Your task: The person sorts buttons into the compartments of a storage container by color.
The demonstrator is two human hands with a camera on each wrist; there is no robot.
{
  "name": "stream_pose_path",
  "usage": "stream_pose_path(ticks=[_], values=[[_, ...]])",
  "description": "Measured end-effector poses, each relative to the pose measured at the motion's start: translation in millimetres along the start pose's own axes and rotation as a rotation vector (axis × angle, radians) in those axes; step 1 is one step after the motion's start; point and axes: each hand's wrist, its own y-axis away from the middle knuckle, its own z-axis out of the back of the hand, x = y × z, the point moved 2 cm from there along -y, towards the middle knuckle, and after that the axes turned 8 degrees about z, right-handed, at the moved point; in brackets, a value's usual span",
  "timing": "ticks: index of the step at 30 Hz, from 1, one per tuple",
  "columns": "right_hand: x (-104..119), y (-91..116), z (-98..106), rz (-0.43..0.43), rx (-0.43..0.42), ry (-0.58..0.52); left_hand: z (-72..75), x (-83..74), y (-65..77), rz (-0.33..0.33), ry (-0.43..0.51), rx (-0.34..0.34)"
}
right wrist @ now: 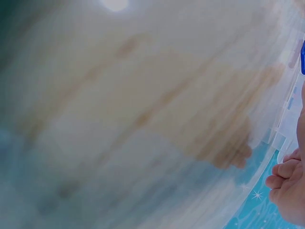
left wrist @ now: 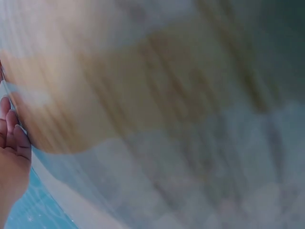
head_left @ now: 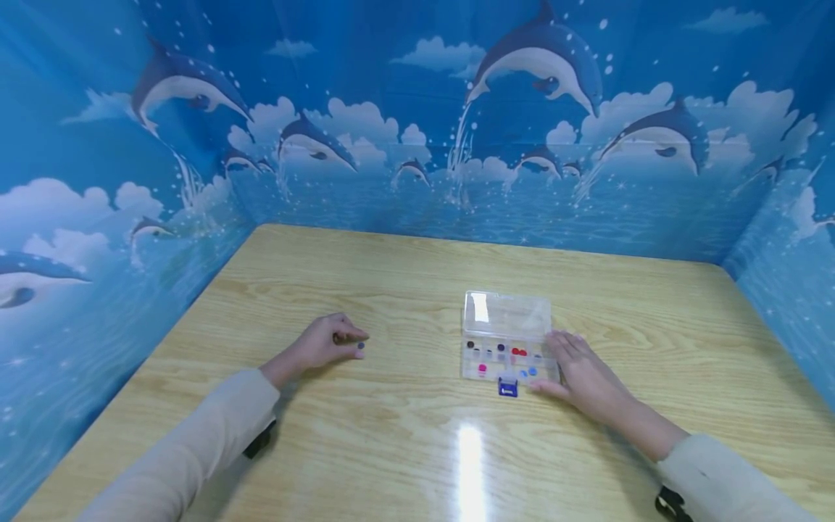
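Observation:
My left hand (head_left: pixel 329 341) is left of the box, pinching a small dark round piece (head_left: pixel 361 346) between thumb and fingertips, just above the table. A clear plastic compartment box (head_left: pixel 466 366) lies on the table with its transparent lid (head_left: pixel 512 313) laid back. Small round pieces sit in its compartments: dark, a pair of red pieces (head_left: pixel 519 352), a pink piece (head_left: pixel 482 368) and blue pieces (head_left: pixel 532 371). At the front edge is a dark blue latch (head_left: pixel 508 387). My right hand (head_left: pixel 587 377) rests against the box's right side, fingers extended, thumb near the front corner.
The wood-grain table (head_left: pixel 365 449) reaches back to a blue curtain (head_left: pixel 391 196) printed with dolphins, which stands behind and at both sides. Most of both wrist views is a blurred close surface, with only part of each hand at the edge.

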Motion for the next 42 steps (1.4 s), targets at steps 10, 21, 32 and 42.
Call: stream_pose_path(ticks=[10, 21, 32, 42], values=[[1.2, -0.6, 1.8, 0.002, -0.001, 0.002, 1.3, 3.0, -1.6, -0.046, 0.018, -0.017], [1.5, -0.1, 1.3, -0.001, -0.005, 0.001, 0.8, 3.9, -2.6, -0.042, 0.017, -0.010], [-0.3, 0.0, -3.4, 0.004, -0.010, -0.001, 0.3, 2.7, -1.5, 0.028, 0.047, -0.013], [1.6, -0.5, -0.3, -0.006, 0.000, 0.010, 3.4, -1.7, -1.4, 0.089, 0.055, 0.017]])
